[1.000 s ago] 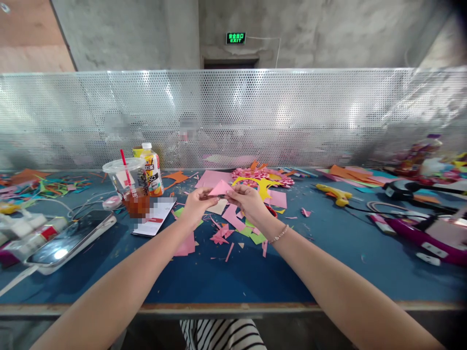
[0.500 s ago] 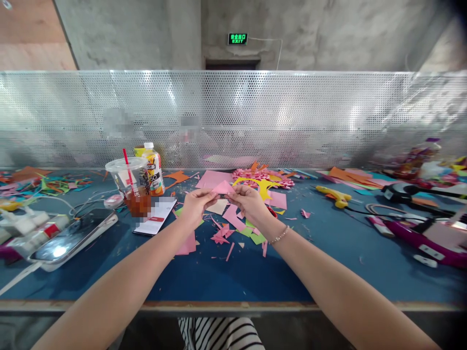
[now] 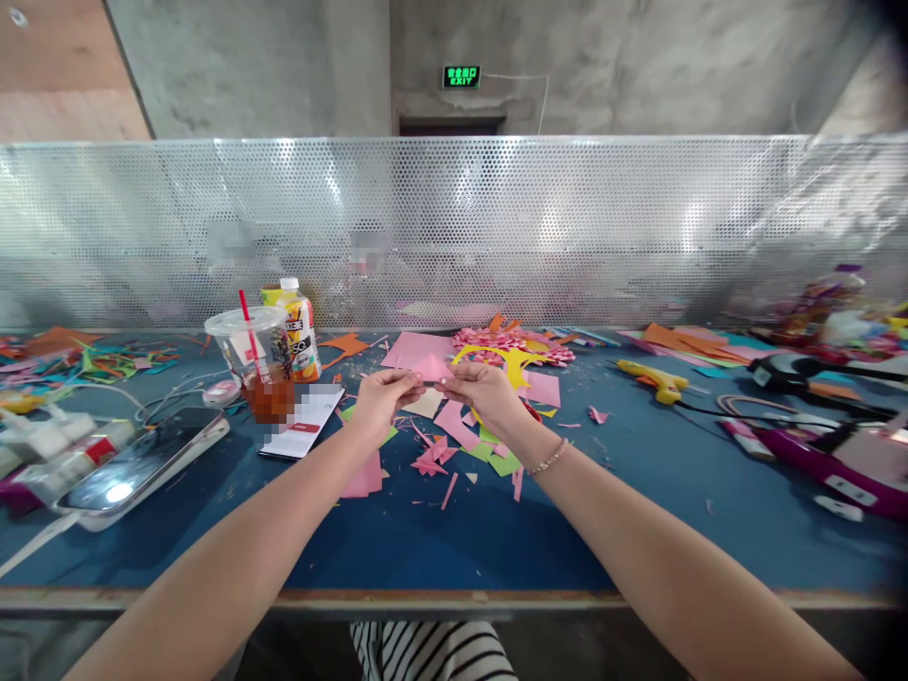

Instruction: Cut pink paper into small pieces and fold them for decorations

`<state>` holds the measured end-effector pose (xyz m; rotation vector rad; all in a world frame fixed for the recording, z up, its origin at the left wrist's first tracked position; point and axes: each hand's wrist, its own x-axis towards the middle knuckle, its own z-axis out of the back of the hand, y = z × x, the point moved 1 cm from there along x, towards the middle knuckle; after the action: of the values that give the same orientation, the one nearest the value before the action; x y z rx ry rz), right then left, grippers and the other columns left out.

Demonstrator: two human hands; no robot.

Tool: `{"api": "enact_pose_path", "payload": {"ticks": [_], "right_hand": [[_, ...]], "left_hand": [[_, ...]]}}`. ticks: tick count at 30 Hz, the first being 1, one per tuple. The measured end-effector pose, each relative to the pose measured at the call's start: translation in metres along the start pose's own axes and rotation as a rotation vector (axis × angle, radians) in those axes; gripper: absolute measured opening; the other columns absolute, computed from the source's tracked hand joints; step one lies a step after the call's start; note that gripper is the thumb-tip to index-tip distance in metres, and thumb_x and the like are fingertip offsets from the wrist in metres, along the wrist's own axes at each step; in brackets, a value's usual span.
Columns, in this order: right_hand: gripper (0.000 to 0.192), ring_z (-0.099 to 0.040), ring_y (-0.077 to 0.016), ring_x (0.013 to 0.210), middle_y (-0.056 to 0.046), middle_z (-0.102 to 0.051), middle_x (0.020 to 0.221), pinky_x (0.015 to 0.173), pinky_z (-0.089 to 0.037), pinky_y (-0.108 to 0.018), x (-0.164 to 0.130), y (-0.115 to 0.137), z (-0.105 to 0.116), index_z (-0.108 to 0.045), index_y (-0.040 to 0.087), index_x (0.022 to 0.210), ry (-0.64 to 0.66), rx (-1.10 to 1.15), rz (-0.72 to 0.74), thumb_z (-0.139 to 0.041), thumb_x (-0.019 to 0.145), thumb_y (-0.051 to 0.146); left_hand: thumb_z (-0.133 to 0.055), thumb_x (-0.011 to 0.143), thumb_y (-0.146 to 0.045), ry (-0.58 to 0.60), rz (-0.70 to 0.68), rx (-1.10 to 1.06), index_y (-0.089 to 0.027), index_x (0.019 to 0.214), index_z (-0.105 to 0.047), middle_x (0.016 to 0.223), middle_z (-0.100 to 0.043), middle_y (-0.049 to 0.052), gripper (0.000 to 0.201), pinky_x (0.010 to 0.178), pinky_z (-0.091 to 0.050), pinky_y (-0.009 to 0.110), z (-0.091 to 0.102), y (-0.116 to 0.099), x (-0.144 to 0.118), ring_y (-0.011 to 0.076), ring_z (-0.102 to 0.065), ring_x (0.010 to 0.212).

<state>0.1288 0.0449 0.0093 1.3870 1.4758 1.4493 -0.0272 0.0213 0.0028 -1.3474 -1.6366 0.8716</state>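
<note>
Between my two hands is a small piece of folded pink paper (image 3: 431,368), its peak pointing up and away from me. My left hand (image 3: 385,396) pinches its left corner between thumb and fingers. The right corner is pinched in the same way by my right hand (image 3: 485,394), which has a bracelet at the wrist. Below the hands lie pink paper scraps (image 3: 434,458) and green paper pieces (image 3: 502,461). Just beyond the held paper are a flat pink sheet (image 3: 417,348) and a yellow paper cut-out (image 3: 516,367).
On the left stand a plastic cup (image 3: 253,364) with a red straw and a bottle (image 3: 302,331), near a phone (image 3: 146,463) and chargers (image 3: 49,440). To the right lie a yellow glue gun (image 3: 656,381) and a purple device (image 3: 829,473). A perforated metal screen (image 3: 454,227) closes the back.
Both hands keep their pinch on the pink paper. Its peak has shifted only slightly, and the view has moved a little.
</note>
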Motion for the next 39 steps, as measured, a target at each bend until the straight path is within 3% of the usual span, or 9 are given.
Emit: {"api": "enact_pose_path", "payload": {"ticks": [4, 9, 18, 24, 30, 39], "right_hand": [[0.022, -0.066, -0.0136, 0.072, -0.004, -0.070, 0.077, 0.073, -0.054, -0.025, 0.003, -0.002, 0.002, -0.067, 0.016, 0.073, 0.036, 0.004, -0.050, -0.077, 0.054, 0.022], [0.017, -0.066, -0.0135, 0.069, -0.004, -0.068, 0.071, 0.072, -0.054, -0.025, 0.002, 0.000, 0.000, -0.065, 0.016, 0.068, -0.021, 0.006, -0.031, -0.076, 0.056, 0.020], [0.020, -0.060, -0.0102, 0.062, -0.002, -0.065, 0.069, 0.067, -0.049, -0.025, -0.007, -0.003, -0.014, -0.066, 0.015, 0.073, 0.049, -0.107, 0.077, -0.071, 0.060, 0.029], [0.016, -0.055, -0.0096, 0.060, -0.001, -0.064, 0.067, 0.060, -0.044, -0.024, -0.011, -0.005, -0.021, -0.066, 0.015, 0.071, -0.030, -0.174, 0.187, -0.069, 0.063, 0.029], [0.021, -0.059, -0.0118, 0.065, -0.002, -0.066, 0.071, 0.065, -0.046, -0.025, -0.011, -0.003, -0.021, -0.067, 0.016, 0.076, -0.001, -0.121, 0.168, -0.070, 0.063, 0.033], [0.017, -0.061, -0.0104, 0.070, -0.002, -0.068, 0.076, 0.068, -0.047, -0.022, -0.007, -0.004, -0.016, -0.069, 0.018, 0.076, 0.004, -0.015, 0.161, -0.071, 0.065, 0.030]], "left_hand": [[-0.073, 0.057, -0.018, -0.013, -0.026, 0.071, -0.012, 0.066, -0.066, 0.062, -0.065, 0.004, 0.013, 0.071, -0.050, 0.030, -0.001, -0.004, -0.001, 0.0130, -0.062, 0.060], [-0.072, 0.058, -0.018, 0.024, -0.060, 0.073, -0.013, 0.066, -0.066, 0.064, -0.065, 0.003, 0.011, 0.073, -0.049, 0.030, -0.001, -0.007, -0.001, 0.0123, -0.062, 0.062], [-0.075, 0.052, -0.016, 0.076, -0.002, -0.085, -0.012, 0.076, -0.063, 0.069, -0.064, 0.001, 0.028, 0.065, -0.045, 0.024, -0.007, 0.010, -0.003, 0.0091, -0.058, 0.063], [-0.074, 0.053, -0.017, 0.040, -0.048, -0.071, -0.012, 0.073, -0.064, 0.066, -0.064, 0.001, 0.023, 0.064, -0.042, 0.024, -0.009, 0.008, -0.005, 0.0093, -0.057, 0.061], [-0.076, 0.048, -0.014, 0.005, -0.036, -0.134, -0.012, 0.060, -0.063, 0.062, -0.065, 0.001, 0.018, 0.067, -0.045, 0.024, -0.008, 0.002, -0.005, 0.0100, -0.059, 0.061], [-0.071, 0.058, -0.015, 0.022, -0.018, -0.223, -0.012, 0.064, -0.064, 0.064, -0.068, 0.005, 0.009, 0.074, -0.048, 0.029, -0.007, -0.001, -0.005, 0.0145, -0.065, 0.064]]}}
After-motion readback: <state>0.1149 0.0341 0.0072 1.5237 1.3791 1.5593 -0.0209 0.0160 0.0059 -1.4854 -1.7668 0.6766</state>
